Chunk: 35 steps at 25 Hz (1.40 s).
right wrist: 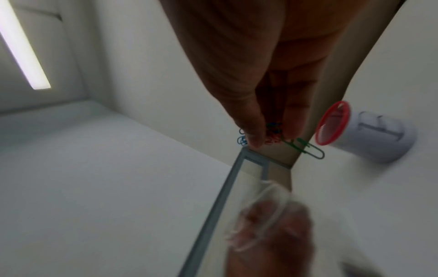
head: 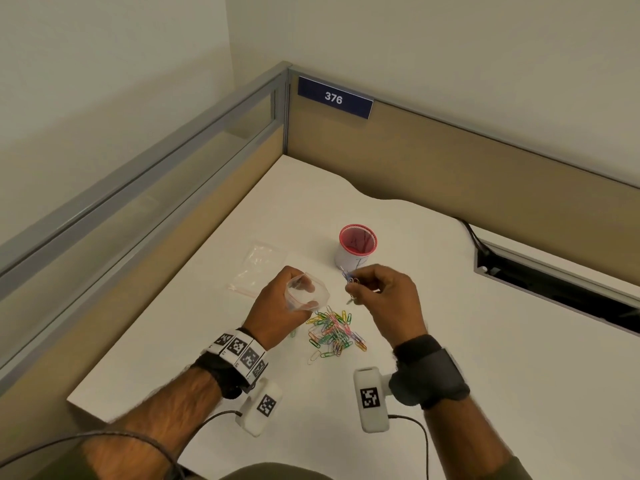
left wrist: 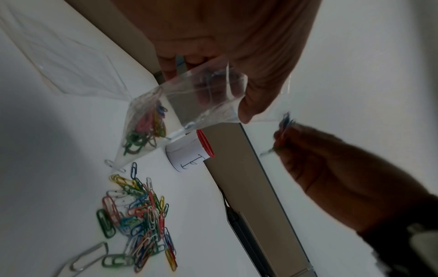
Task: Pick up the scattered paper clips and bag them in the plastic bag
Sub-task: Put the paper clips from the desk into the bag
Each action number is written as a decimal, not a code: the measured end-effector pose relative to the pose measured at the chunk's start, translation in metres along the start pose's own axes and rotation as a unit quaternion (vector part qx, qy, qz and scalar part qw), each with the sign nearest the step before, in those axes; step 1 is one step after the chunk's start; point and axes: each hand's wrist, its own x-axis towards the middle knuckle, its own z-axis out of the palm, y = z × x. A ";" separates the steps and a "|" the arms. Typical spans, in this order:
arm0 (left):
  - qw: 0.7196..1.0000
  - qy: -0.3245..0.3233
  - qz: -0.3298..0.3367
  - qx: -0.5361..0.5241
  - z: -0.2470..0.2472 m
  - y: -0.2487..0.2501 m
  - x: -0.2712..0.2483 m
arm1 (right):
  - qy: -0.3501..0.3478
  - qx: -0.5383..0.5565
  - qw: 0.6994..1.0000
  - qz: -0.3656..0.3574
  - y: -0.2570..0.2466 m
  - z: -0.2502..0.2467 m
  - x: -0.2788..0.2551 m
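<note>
Here, mid-transfer: the left hand [head: 280, 303] holds the plastic bag [left wrist: 166, 120] above the desk [head: 485, 341], fingers and thumb curled about its upper part so that the mouth gapes toward the right hand [head: 388, 296]; the right hand, thumb and fingertips pinched together, holds a small bunch of clips [right wrist: 272, 136], one green clip dangling from the cluster in the right wrist view; bunch and bag mouth are near but apart; the loose paper clips [head: 334, 332] lie heaped on the desk below and between the two hands, several already gathered in the bag's lower corner; a second bag [head: 258, 268] lies flat beyond the left hand, and a red-rimmed cup [head: 356, 249] stands behind both; the bag's long axis runs obliquely, mouth uppermost and turned rightward, closed bottom corner pointing down at the near edge of the heap, which it seems about to touch; judged good practice for this step: keep the mouth spread wide and steady, carry the bunch fully over the opening before loosening the pinch, and mind the dangling clip, which may catch the rim or fall outside; much of the heap remains
</note>
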 end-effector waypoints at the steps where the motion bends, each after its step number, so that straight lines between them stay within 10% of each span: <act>1: 1.000 -0.003 0.003 0.001 0.002 0.001 0.002 | 0.005 0.028 1.000 -0.012 -0.012 0.001 0.000; 14: 1.000 -0.008 0.024 -0.005 0.000 0.007 0.004 | 0.034 0.082 0.995 -0.040 -0.023 0.015 0.008; 18: 1.000 0.005 0.018 -0.021 -0.009 0.001 0.000 | 0.013 -0.109 0.993 0.051 0.049 0.014 0.026; 25: 0.999 0.033 -0.006 -0.020 -0.022 -0.012 0.004 | -0.266 -0.354 0.894 0.066 0.104 0.061 0.012; 35: 0.999 0.024 -0.005 -0.033 -0.018 -0.011 0.007 | -0.218 -0.428 0.877 0.011 0.107 0.066 0.012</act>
